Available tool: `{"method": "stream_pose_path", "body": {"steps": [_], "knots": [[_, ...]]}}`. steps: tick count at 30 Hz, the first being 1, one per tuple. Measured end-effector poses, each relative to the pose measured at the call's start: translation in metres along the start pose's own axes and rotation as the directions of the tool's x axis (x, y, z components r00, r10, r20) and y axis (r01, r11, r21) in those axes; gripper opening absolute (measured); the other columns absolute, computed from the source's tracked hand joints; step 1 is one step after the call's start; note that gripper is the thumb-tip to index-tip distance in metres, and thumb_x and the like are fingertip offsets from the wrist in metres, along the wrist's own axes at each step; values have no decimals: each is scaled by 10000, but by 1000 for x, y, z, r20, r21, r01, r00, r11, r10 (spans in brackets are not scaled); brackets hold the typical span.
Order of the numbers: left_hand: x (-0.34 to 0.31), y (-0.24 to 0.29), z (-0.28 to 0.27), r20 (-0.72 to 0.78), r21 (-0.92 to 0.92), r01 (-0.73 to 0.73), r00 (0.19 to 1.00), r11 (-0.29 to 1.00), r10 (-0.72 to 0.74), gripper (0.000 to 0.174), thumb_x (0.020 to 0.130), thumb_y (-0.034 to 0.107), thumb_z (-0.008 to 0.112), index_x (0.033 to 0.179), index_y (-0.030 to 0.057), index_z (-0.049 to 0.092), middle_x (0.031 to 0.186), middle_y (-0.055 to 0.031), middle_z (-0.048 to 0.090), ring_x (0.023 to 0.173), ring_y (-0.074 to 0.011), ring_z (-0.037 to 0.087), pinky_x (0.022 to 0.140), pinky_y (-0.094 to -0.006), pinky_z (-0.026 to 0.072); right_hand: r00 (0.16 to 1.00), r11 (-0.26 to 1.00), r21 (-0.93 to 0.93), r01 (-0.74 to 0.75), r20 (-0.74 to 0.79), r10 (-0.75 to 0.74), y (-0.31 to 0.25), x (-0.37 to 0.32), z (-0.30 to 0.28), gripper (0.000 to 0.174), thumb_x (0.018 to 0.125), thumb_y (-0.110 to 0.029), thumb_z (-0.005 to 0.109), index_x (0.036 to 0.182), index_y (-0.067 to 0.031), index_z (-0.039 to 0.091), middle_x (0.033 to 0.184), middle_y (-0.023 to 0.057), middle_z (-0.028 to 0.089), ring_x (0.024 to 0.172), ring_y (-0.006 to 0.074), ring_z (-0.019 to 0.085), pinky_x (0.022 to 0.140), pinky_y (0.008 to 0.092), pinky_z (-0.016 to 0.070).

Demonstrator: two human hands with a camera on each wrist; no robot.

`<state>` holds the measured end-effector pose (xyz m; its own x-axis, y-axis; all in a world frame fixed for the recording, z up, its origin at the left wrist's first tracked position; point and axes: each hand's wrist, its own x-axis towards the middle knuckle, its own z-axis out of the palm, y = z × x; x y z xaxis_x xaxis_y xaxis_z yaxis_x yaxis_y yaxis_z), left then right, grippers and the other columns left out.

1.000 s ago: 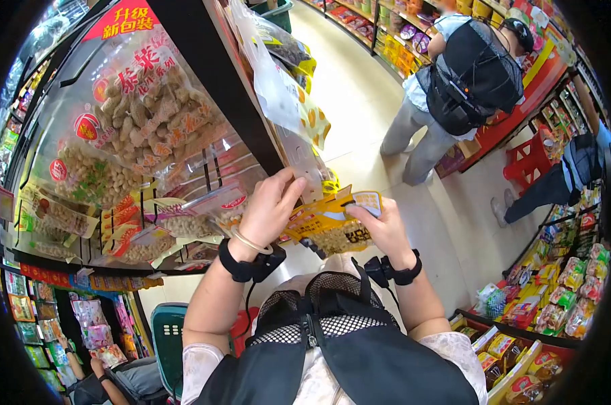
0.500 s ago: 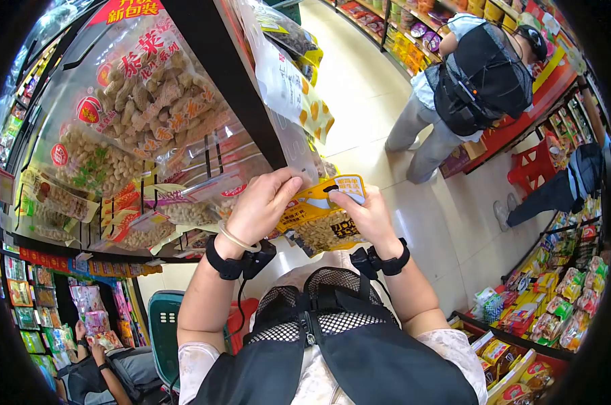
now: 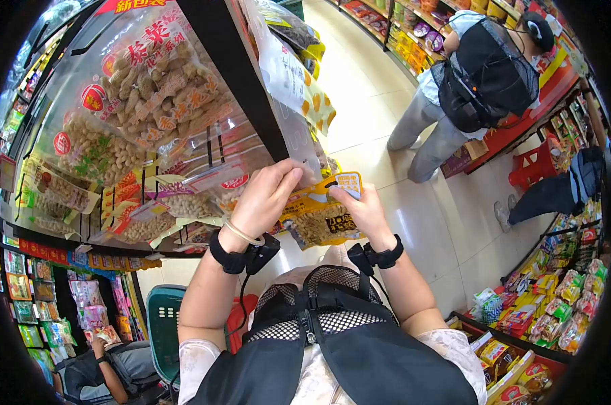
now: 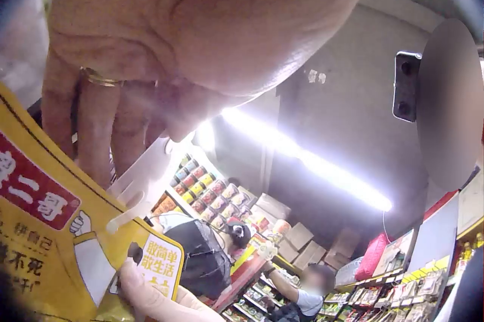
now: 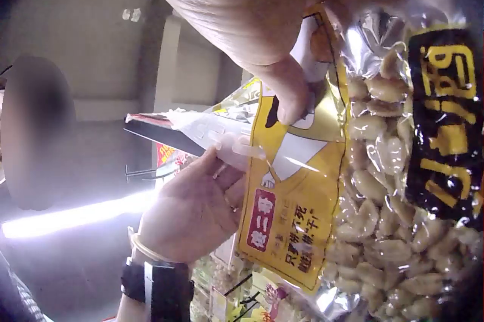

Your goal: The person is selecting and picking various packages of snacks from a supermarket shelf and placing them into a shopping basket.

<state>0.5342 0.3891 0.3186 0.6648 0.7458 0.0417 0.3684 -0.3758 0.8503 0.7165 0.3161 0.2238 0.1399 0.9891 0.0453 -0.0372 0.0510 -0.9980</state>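
Observation:
My right hand (image 3: 365, 210) pinches the top corner of a yellow bag of peanuts (image 3: 319, 226), its thumb over the front by the hang hole. Peanuts show through the bag's clear window (image 5: 386, 239) in the right wrist view. My left hand (image 3: 270, 192), with a ring on one finger, grips the lower end of a clear plastic hanging strip (image 3: 293, 145) at the shelf's end. A hook of the strip (image 4: 125, 220) sticks out beside the bag's header in the left wrist view. The left fingertips are partly hidden behind the strip and bag.
Large peanut bags (image 3: 157, 88) hang on the rack at left, behind a black post (image 3: 241, 74). More snack bags (image 3: 312, 101) hang above on the strip. A person with a black backpack (image 3: 484, 81) stands in the aisle. Behind my left arm is a green basket (image 3: 165, 320).
The yellow bag has shifted slightly left and turned its front more toward the head camera, the right hand moving with it. My left hand keeps its grip at the strip.

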Motion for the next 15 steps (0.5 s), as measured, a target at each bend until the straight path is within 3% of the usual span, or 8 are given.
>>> {"method": "stream_pose_path", "body": {"steps": [6, 8, 9, 12, 13, 15], "knots": [[1, -13, 4, -29, 17, 17, 999, 1000, -17, 223, 938, 140, 431, 966, -34, 569, 872, -83, 642, 828, -147, 608, 788, -272, 466, 999, 998, 60, 13, -53, -10, 12, -1, 9, 210, 801, -133, 634, 917, 42, 641, 790, 62, 670, 718, 105, 604, 675, 261, 478], [-2, -17, 10, -59, -178, -8, 998, 984, -3, 133, 890, 74, 505, 963, -29, 545, 867, -75, 632, 823, -140, 605, 764, -267, 473, 995, 997, 70, 34, -97, -28, 12, -3, 12, 225, 798, -121, 639, 956, 39, 621, 824, 66, 666, 745, 107, 602, 686, 260, 476], [-3, -18, 10, -55, -186, -15, 998, 983, 5, 133, 890, 74, 505, 963, -29, 545, 867, -75, 632, 823, -140, 605, 764, -267, 473, 988, 996, 72, 57, -150, -46, 12, -4, 12, 249, 795, -108, 643, 994, 36, 600, 859, 70, 662, 773, 109, 599, 697, 258, 475], [13, -16, 14, -66, 130, -31, 997, 991, 40, 195, 795, 47, 607, 955, -20, 518, 884, -91, 623, 815, -162, 612, 737, -278, 488, 972, 993, 55, 102, -218, -88, 17, 0, -2, 283, 796, -39, 627, 1053, 12, 520, 956, 64, 617, 859, 113, 573, 772, 254, 454], [8, -14, 13, -88, 192, -11, 996, 981, 29, 238, 783, 50, 618, 989, -18, 519, 906, -108, 623, 823, -186, 618, 745, -288, 489, 959, 991, -27, 134, -247, -136, 49, -3, 7, 351, 785, -55, 642, 1092, -2, 480, 1008, 68, 591, 924, 130, 556, 827, 273, 432], [-6, -10, 16, -100, 242, -5, 995, 970, 30, 282, 770, 53, 629, 1022, -15, 521, 929, -124, 623, 831, -210, 623, 752, -298, 490, 949, 987, -150, 61, -298, -104, 42, -9, 8, 449, 764, -138, 679, 1126, 0, 452, 1056, 119, 571, 982, 210, 549, 858, 336, 423]]}}
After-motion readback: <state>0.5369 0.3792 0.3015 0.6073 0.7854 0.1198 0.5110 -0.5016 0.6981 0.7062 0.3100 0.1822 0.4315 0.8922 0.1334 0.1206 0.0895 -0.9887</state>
